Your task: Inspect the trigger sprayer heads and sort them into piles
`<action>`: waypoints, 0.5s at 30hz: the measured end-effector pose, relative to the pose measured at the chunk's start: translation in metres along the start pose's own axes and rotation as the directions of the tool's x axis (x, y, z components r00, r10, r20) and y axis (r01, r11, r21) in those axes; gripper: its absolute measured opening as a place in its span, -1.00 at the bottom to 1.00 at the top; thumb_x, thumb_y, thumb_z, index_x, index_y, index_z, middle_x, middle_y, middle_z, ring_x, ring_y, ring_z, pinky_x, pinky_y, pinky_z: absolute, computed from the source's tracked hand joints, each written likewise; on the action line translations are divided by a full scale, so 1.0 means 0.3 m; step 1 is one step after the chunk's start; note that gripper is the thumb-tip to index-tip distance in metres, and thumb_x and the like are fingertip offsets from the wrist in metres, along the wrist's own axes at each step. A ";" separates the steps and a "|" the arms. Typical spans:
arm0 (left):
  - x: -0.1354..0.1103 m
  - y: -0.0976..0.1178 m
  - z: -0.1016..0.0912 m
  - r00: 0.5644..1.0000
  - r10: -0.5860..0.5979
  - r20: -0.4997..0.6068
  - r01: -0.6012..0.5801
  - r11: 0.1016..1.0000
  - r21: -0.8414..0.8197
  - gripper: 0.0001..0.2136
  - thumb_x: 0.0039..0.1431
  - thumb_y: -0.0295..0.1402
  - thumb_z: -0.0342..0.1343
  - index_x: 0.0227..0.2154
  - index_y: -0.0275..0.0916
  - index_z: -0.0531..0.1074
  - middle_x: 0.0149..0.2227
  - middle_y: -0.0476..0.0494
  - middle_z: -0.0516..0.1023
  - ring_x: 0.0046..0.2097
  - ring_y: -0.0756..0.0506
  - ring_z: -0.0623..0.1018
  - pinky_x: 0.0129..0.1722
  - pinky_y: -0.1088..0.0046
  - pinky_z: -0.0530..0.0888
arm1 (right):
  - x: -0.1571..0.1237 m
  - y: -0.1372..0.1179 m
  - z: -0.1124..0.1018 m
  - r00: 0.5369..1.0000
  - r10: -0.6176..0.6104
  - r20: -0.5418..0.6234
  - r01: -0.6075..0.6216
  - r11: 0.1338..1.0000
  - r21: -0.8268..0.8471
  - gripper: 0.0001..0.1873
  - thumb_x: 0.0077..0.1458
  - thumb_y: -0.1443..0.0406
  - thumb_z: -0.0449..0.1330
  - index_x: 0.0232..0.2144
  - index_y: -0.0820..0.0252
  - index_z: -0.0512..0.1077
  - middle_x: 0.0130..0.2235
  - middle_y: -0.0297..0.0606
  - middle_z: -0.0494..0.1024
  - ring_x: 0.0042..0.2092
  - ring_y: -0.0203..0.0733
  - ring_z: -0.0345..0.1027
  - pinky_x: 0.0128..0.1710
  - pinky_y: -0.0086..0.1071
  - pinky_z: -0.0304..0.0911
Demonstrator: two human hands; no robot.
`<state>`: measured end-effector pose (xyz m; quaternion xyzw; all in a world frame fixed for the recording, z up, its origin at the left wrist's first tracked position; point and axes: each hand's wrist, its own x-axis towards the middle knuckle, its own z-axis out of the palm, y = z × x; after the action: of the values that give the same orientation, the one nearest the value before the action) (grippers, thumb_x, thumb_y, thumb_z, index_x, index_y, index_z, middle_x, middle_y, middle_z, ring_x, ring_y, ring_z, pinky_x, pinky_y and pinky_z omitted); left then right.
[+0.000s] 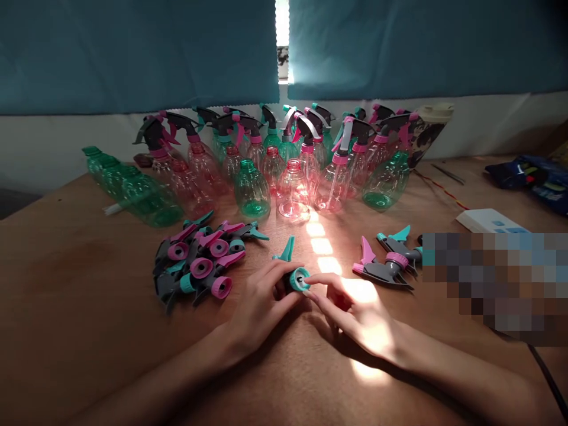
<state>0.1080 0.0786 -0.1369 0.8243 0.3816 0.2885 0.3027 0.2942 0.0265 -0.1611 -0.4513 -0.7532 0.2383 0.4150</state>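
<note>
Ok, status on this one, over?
Left hand holding spray head. Right hand with fingertips at its teal collar. More spray heads lying nearby, not touching.

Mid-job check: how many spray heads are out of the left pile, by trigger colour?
Teal triggers: 2 (held spray head, tabletop spray head)
Pink triggers: 1 (pink-trigger spray head)
Total: 3, though the blurred patch at right could hide more

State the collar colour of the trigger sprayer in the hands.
Collar: teal, clearest in the head view.
</note>
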 end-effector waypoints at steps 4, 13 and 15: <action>-0.004 0.003 0.004 1.000 -0.012 -0.008 0.012 1.000 -0.009 -0.73 0.06 -0.55 0.22 -0.15 -0.25 0.44 -0.23 -0.05 0.52 -0.23 -0.05 0.49 -0.25 0.49 0.40 | -0.006 -0.011 -0.003 0.995 0.092 0.028 -0.093 0.995 0.030 -0.72 0.22 0.28 0.08 -0.06 0.28 0.44 -0.60 -0.45 0.32 -0.61 -0.36 0.17 -0.60 -0.47 0.12; -0.011 0.008 0.001 0.999 -0.040 0.031 0.041 0.999 -0.021 -0.74 0.06 -0.57 0.20 -0.17 -0.25 0.43 -0.27 -0.03 0.49 -0.32 -0.02 0.46 -0.33 0.52 0.39 | -0.004 -0.022 -0.008 0.969 0.226 0.100 -0.239 0.960 0.144 -0.66 0.25 0.20 0.06 -0.04 0.27 0.45 -0.64 -0.49 0.25 -0.62 -0.37 0.12 -0.61 -0.46 0.05; -0.012 0.008 0.000 0.999 -0.042 0.033 0.042 0.999 -0.013 -0.74 0.07 -0.56 0.20 -0.16 -0.25 0.44 -0.29 -0.03 0.48 -0.34 -0.01 0.44 -0.34 0.52 0.39 | 0.000 -0.023 -0.010 0.960 0.259 0.109 -0.274 0.948 0.162 -0.65 0.24 0.19 0.08 -0.04 0.27 0.45 -0.63 -0.48 0.26 -0.62 -0.37 0.12 -0.62 -0.47 0.04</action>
<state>0.1070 0.0744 -0.1362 0.8187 0.3919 0.2709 0.3205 0.2936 0.0230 -0.1544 -0.5000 -0.6784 0.3768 0.3844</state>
